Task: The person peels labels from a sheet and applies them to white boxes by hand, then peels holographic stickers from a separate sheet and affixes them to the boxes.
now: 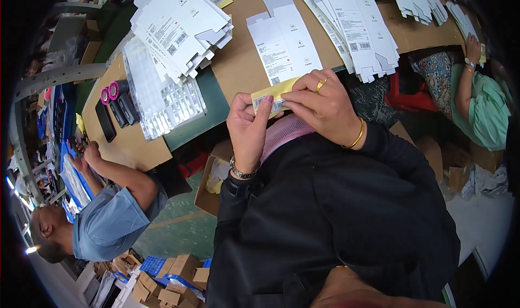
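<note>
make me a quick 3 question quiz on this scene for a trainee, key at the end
1. Multiple choice: which wrist wears the gold bangle?
A) left
B) right
C) neither

2. True or false: the left hand and the right hand both hold the yellow sheet.

3. Fill in the colour: just beyond the sheet lies a flat ____ carton.

Key: 1. B; 2. true; 3. white
</note>
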`<state>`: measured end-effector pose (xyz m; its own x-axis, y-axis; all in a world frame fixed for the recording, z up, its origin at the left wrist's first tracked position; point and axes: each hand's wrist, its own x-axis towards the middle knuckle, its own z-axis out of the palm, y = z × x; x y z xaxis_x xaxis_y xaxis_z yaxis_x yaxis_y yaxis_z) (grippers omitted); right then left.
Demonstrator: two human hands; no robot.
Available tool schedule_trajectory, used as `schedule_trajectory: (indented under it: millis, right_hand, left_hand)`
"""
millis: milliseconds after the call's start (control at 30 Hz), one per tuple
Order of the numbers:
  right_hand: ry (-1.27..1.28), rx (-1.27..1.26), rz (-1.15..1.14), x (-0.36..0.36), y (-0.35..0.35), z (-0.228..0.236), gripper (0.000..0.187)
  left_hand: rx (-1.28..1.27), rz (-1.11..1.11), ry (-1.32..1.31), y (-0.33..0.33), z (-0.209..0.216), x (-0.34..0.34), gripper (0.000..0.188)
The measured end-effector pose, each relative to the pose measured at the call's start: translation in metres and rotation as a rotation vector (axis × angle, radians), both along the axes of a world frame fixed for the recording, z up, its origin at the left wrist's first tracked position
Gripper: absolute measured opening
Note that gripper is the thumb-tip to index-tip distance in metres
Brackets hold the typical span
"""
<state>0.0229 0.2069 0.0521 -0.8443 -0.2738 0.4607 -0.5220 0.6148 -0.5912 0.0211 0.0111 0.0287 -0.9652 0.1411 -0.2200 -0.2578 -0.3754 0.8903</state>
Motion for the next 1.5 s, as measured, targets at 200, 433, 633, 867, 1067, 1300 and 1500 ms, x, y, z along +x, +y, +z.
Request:
schedule_trajectory:
  millis: [200,433,633,867,1067,1300,1500]
  right_hand:
    - [-0.060,-0.047,0.000,0.001,-0.001,-0.001,0.017]
    - [-0.139,-0.116,0.060,0.001,-0.001,-0.004,0.016]
    - [-0.248,-0.298,0.153,-0.009,0.008,0.007,0.013]
    - [-0.279,-0.221,0.044,-0.052,0.040,-0.024,0.010]
    - [-0.392,-0.126,0.078,-0.062,0.036,-0.043,0.009]
    - [-0.375,-0.034,0.066,-0.064,0.036,-0.052,0.007]
    - [-0.394,-0.018,0.065,-0.065,0.036,-0.051,0.007]
  left_hand:
    - [0.025,0.029,-0.003,0.000,-0.006,0.000,0.011]
    - [-0.051,0.053,-0.004,-0.001,-0.013,-0.001,0.011]
    - [-0.100,0.047,-0.016,-0.010,-0.016,-0.002,0.012]
    - [-0.828,-0.259,0.795,-0.016,-0.007,-0.017,0.013]
    - [-0.938,-0.251,0.881,-0.007,-0.021,-0.021,0.015]
    - [-0.979,-0.259,0.914,-0.007,-0.028,-0.023,0.015]
    - [-0.985,-0.263,0.907,-0.007,-0.028,-0.023,0.015]
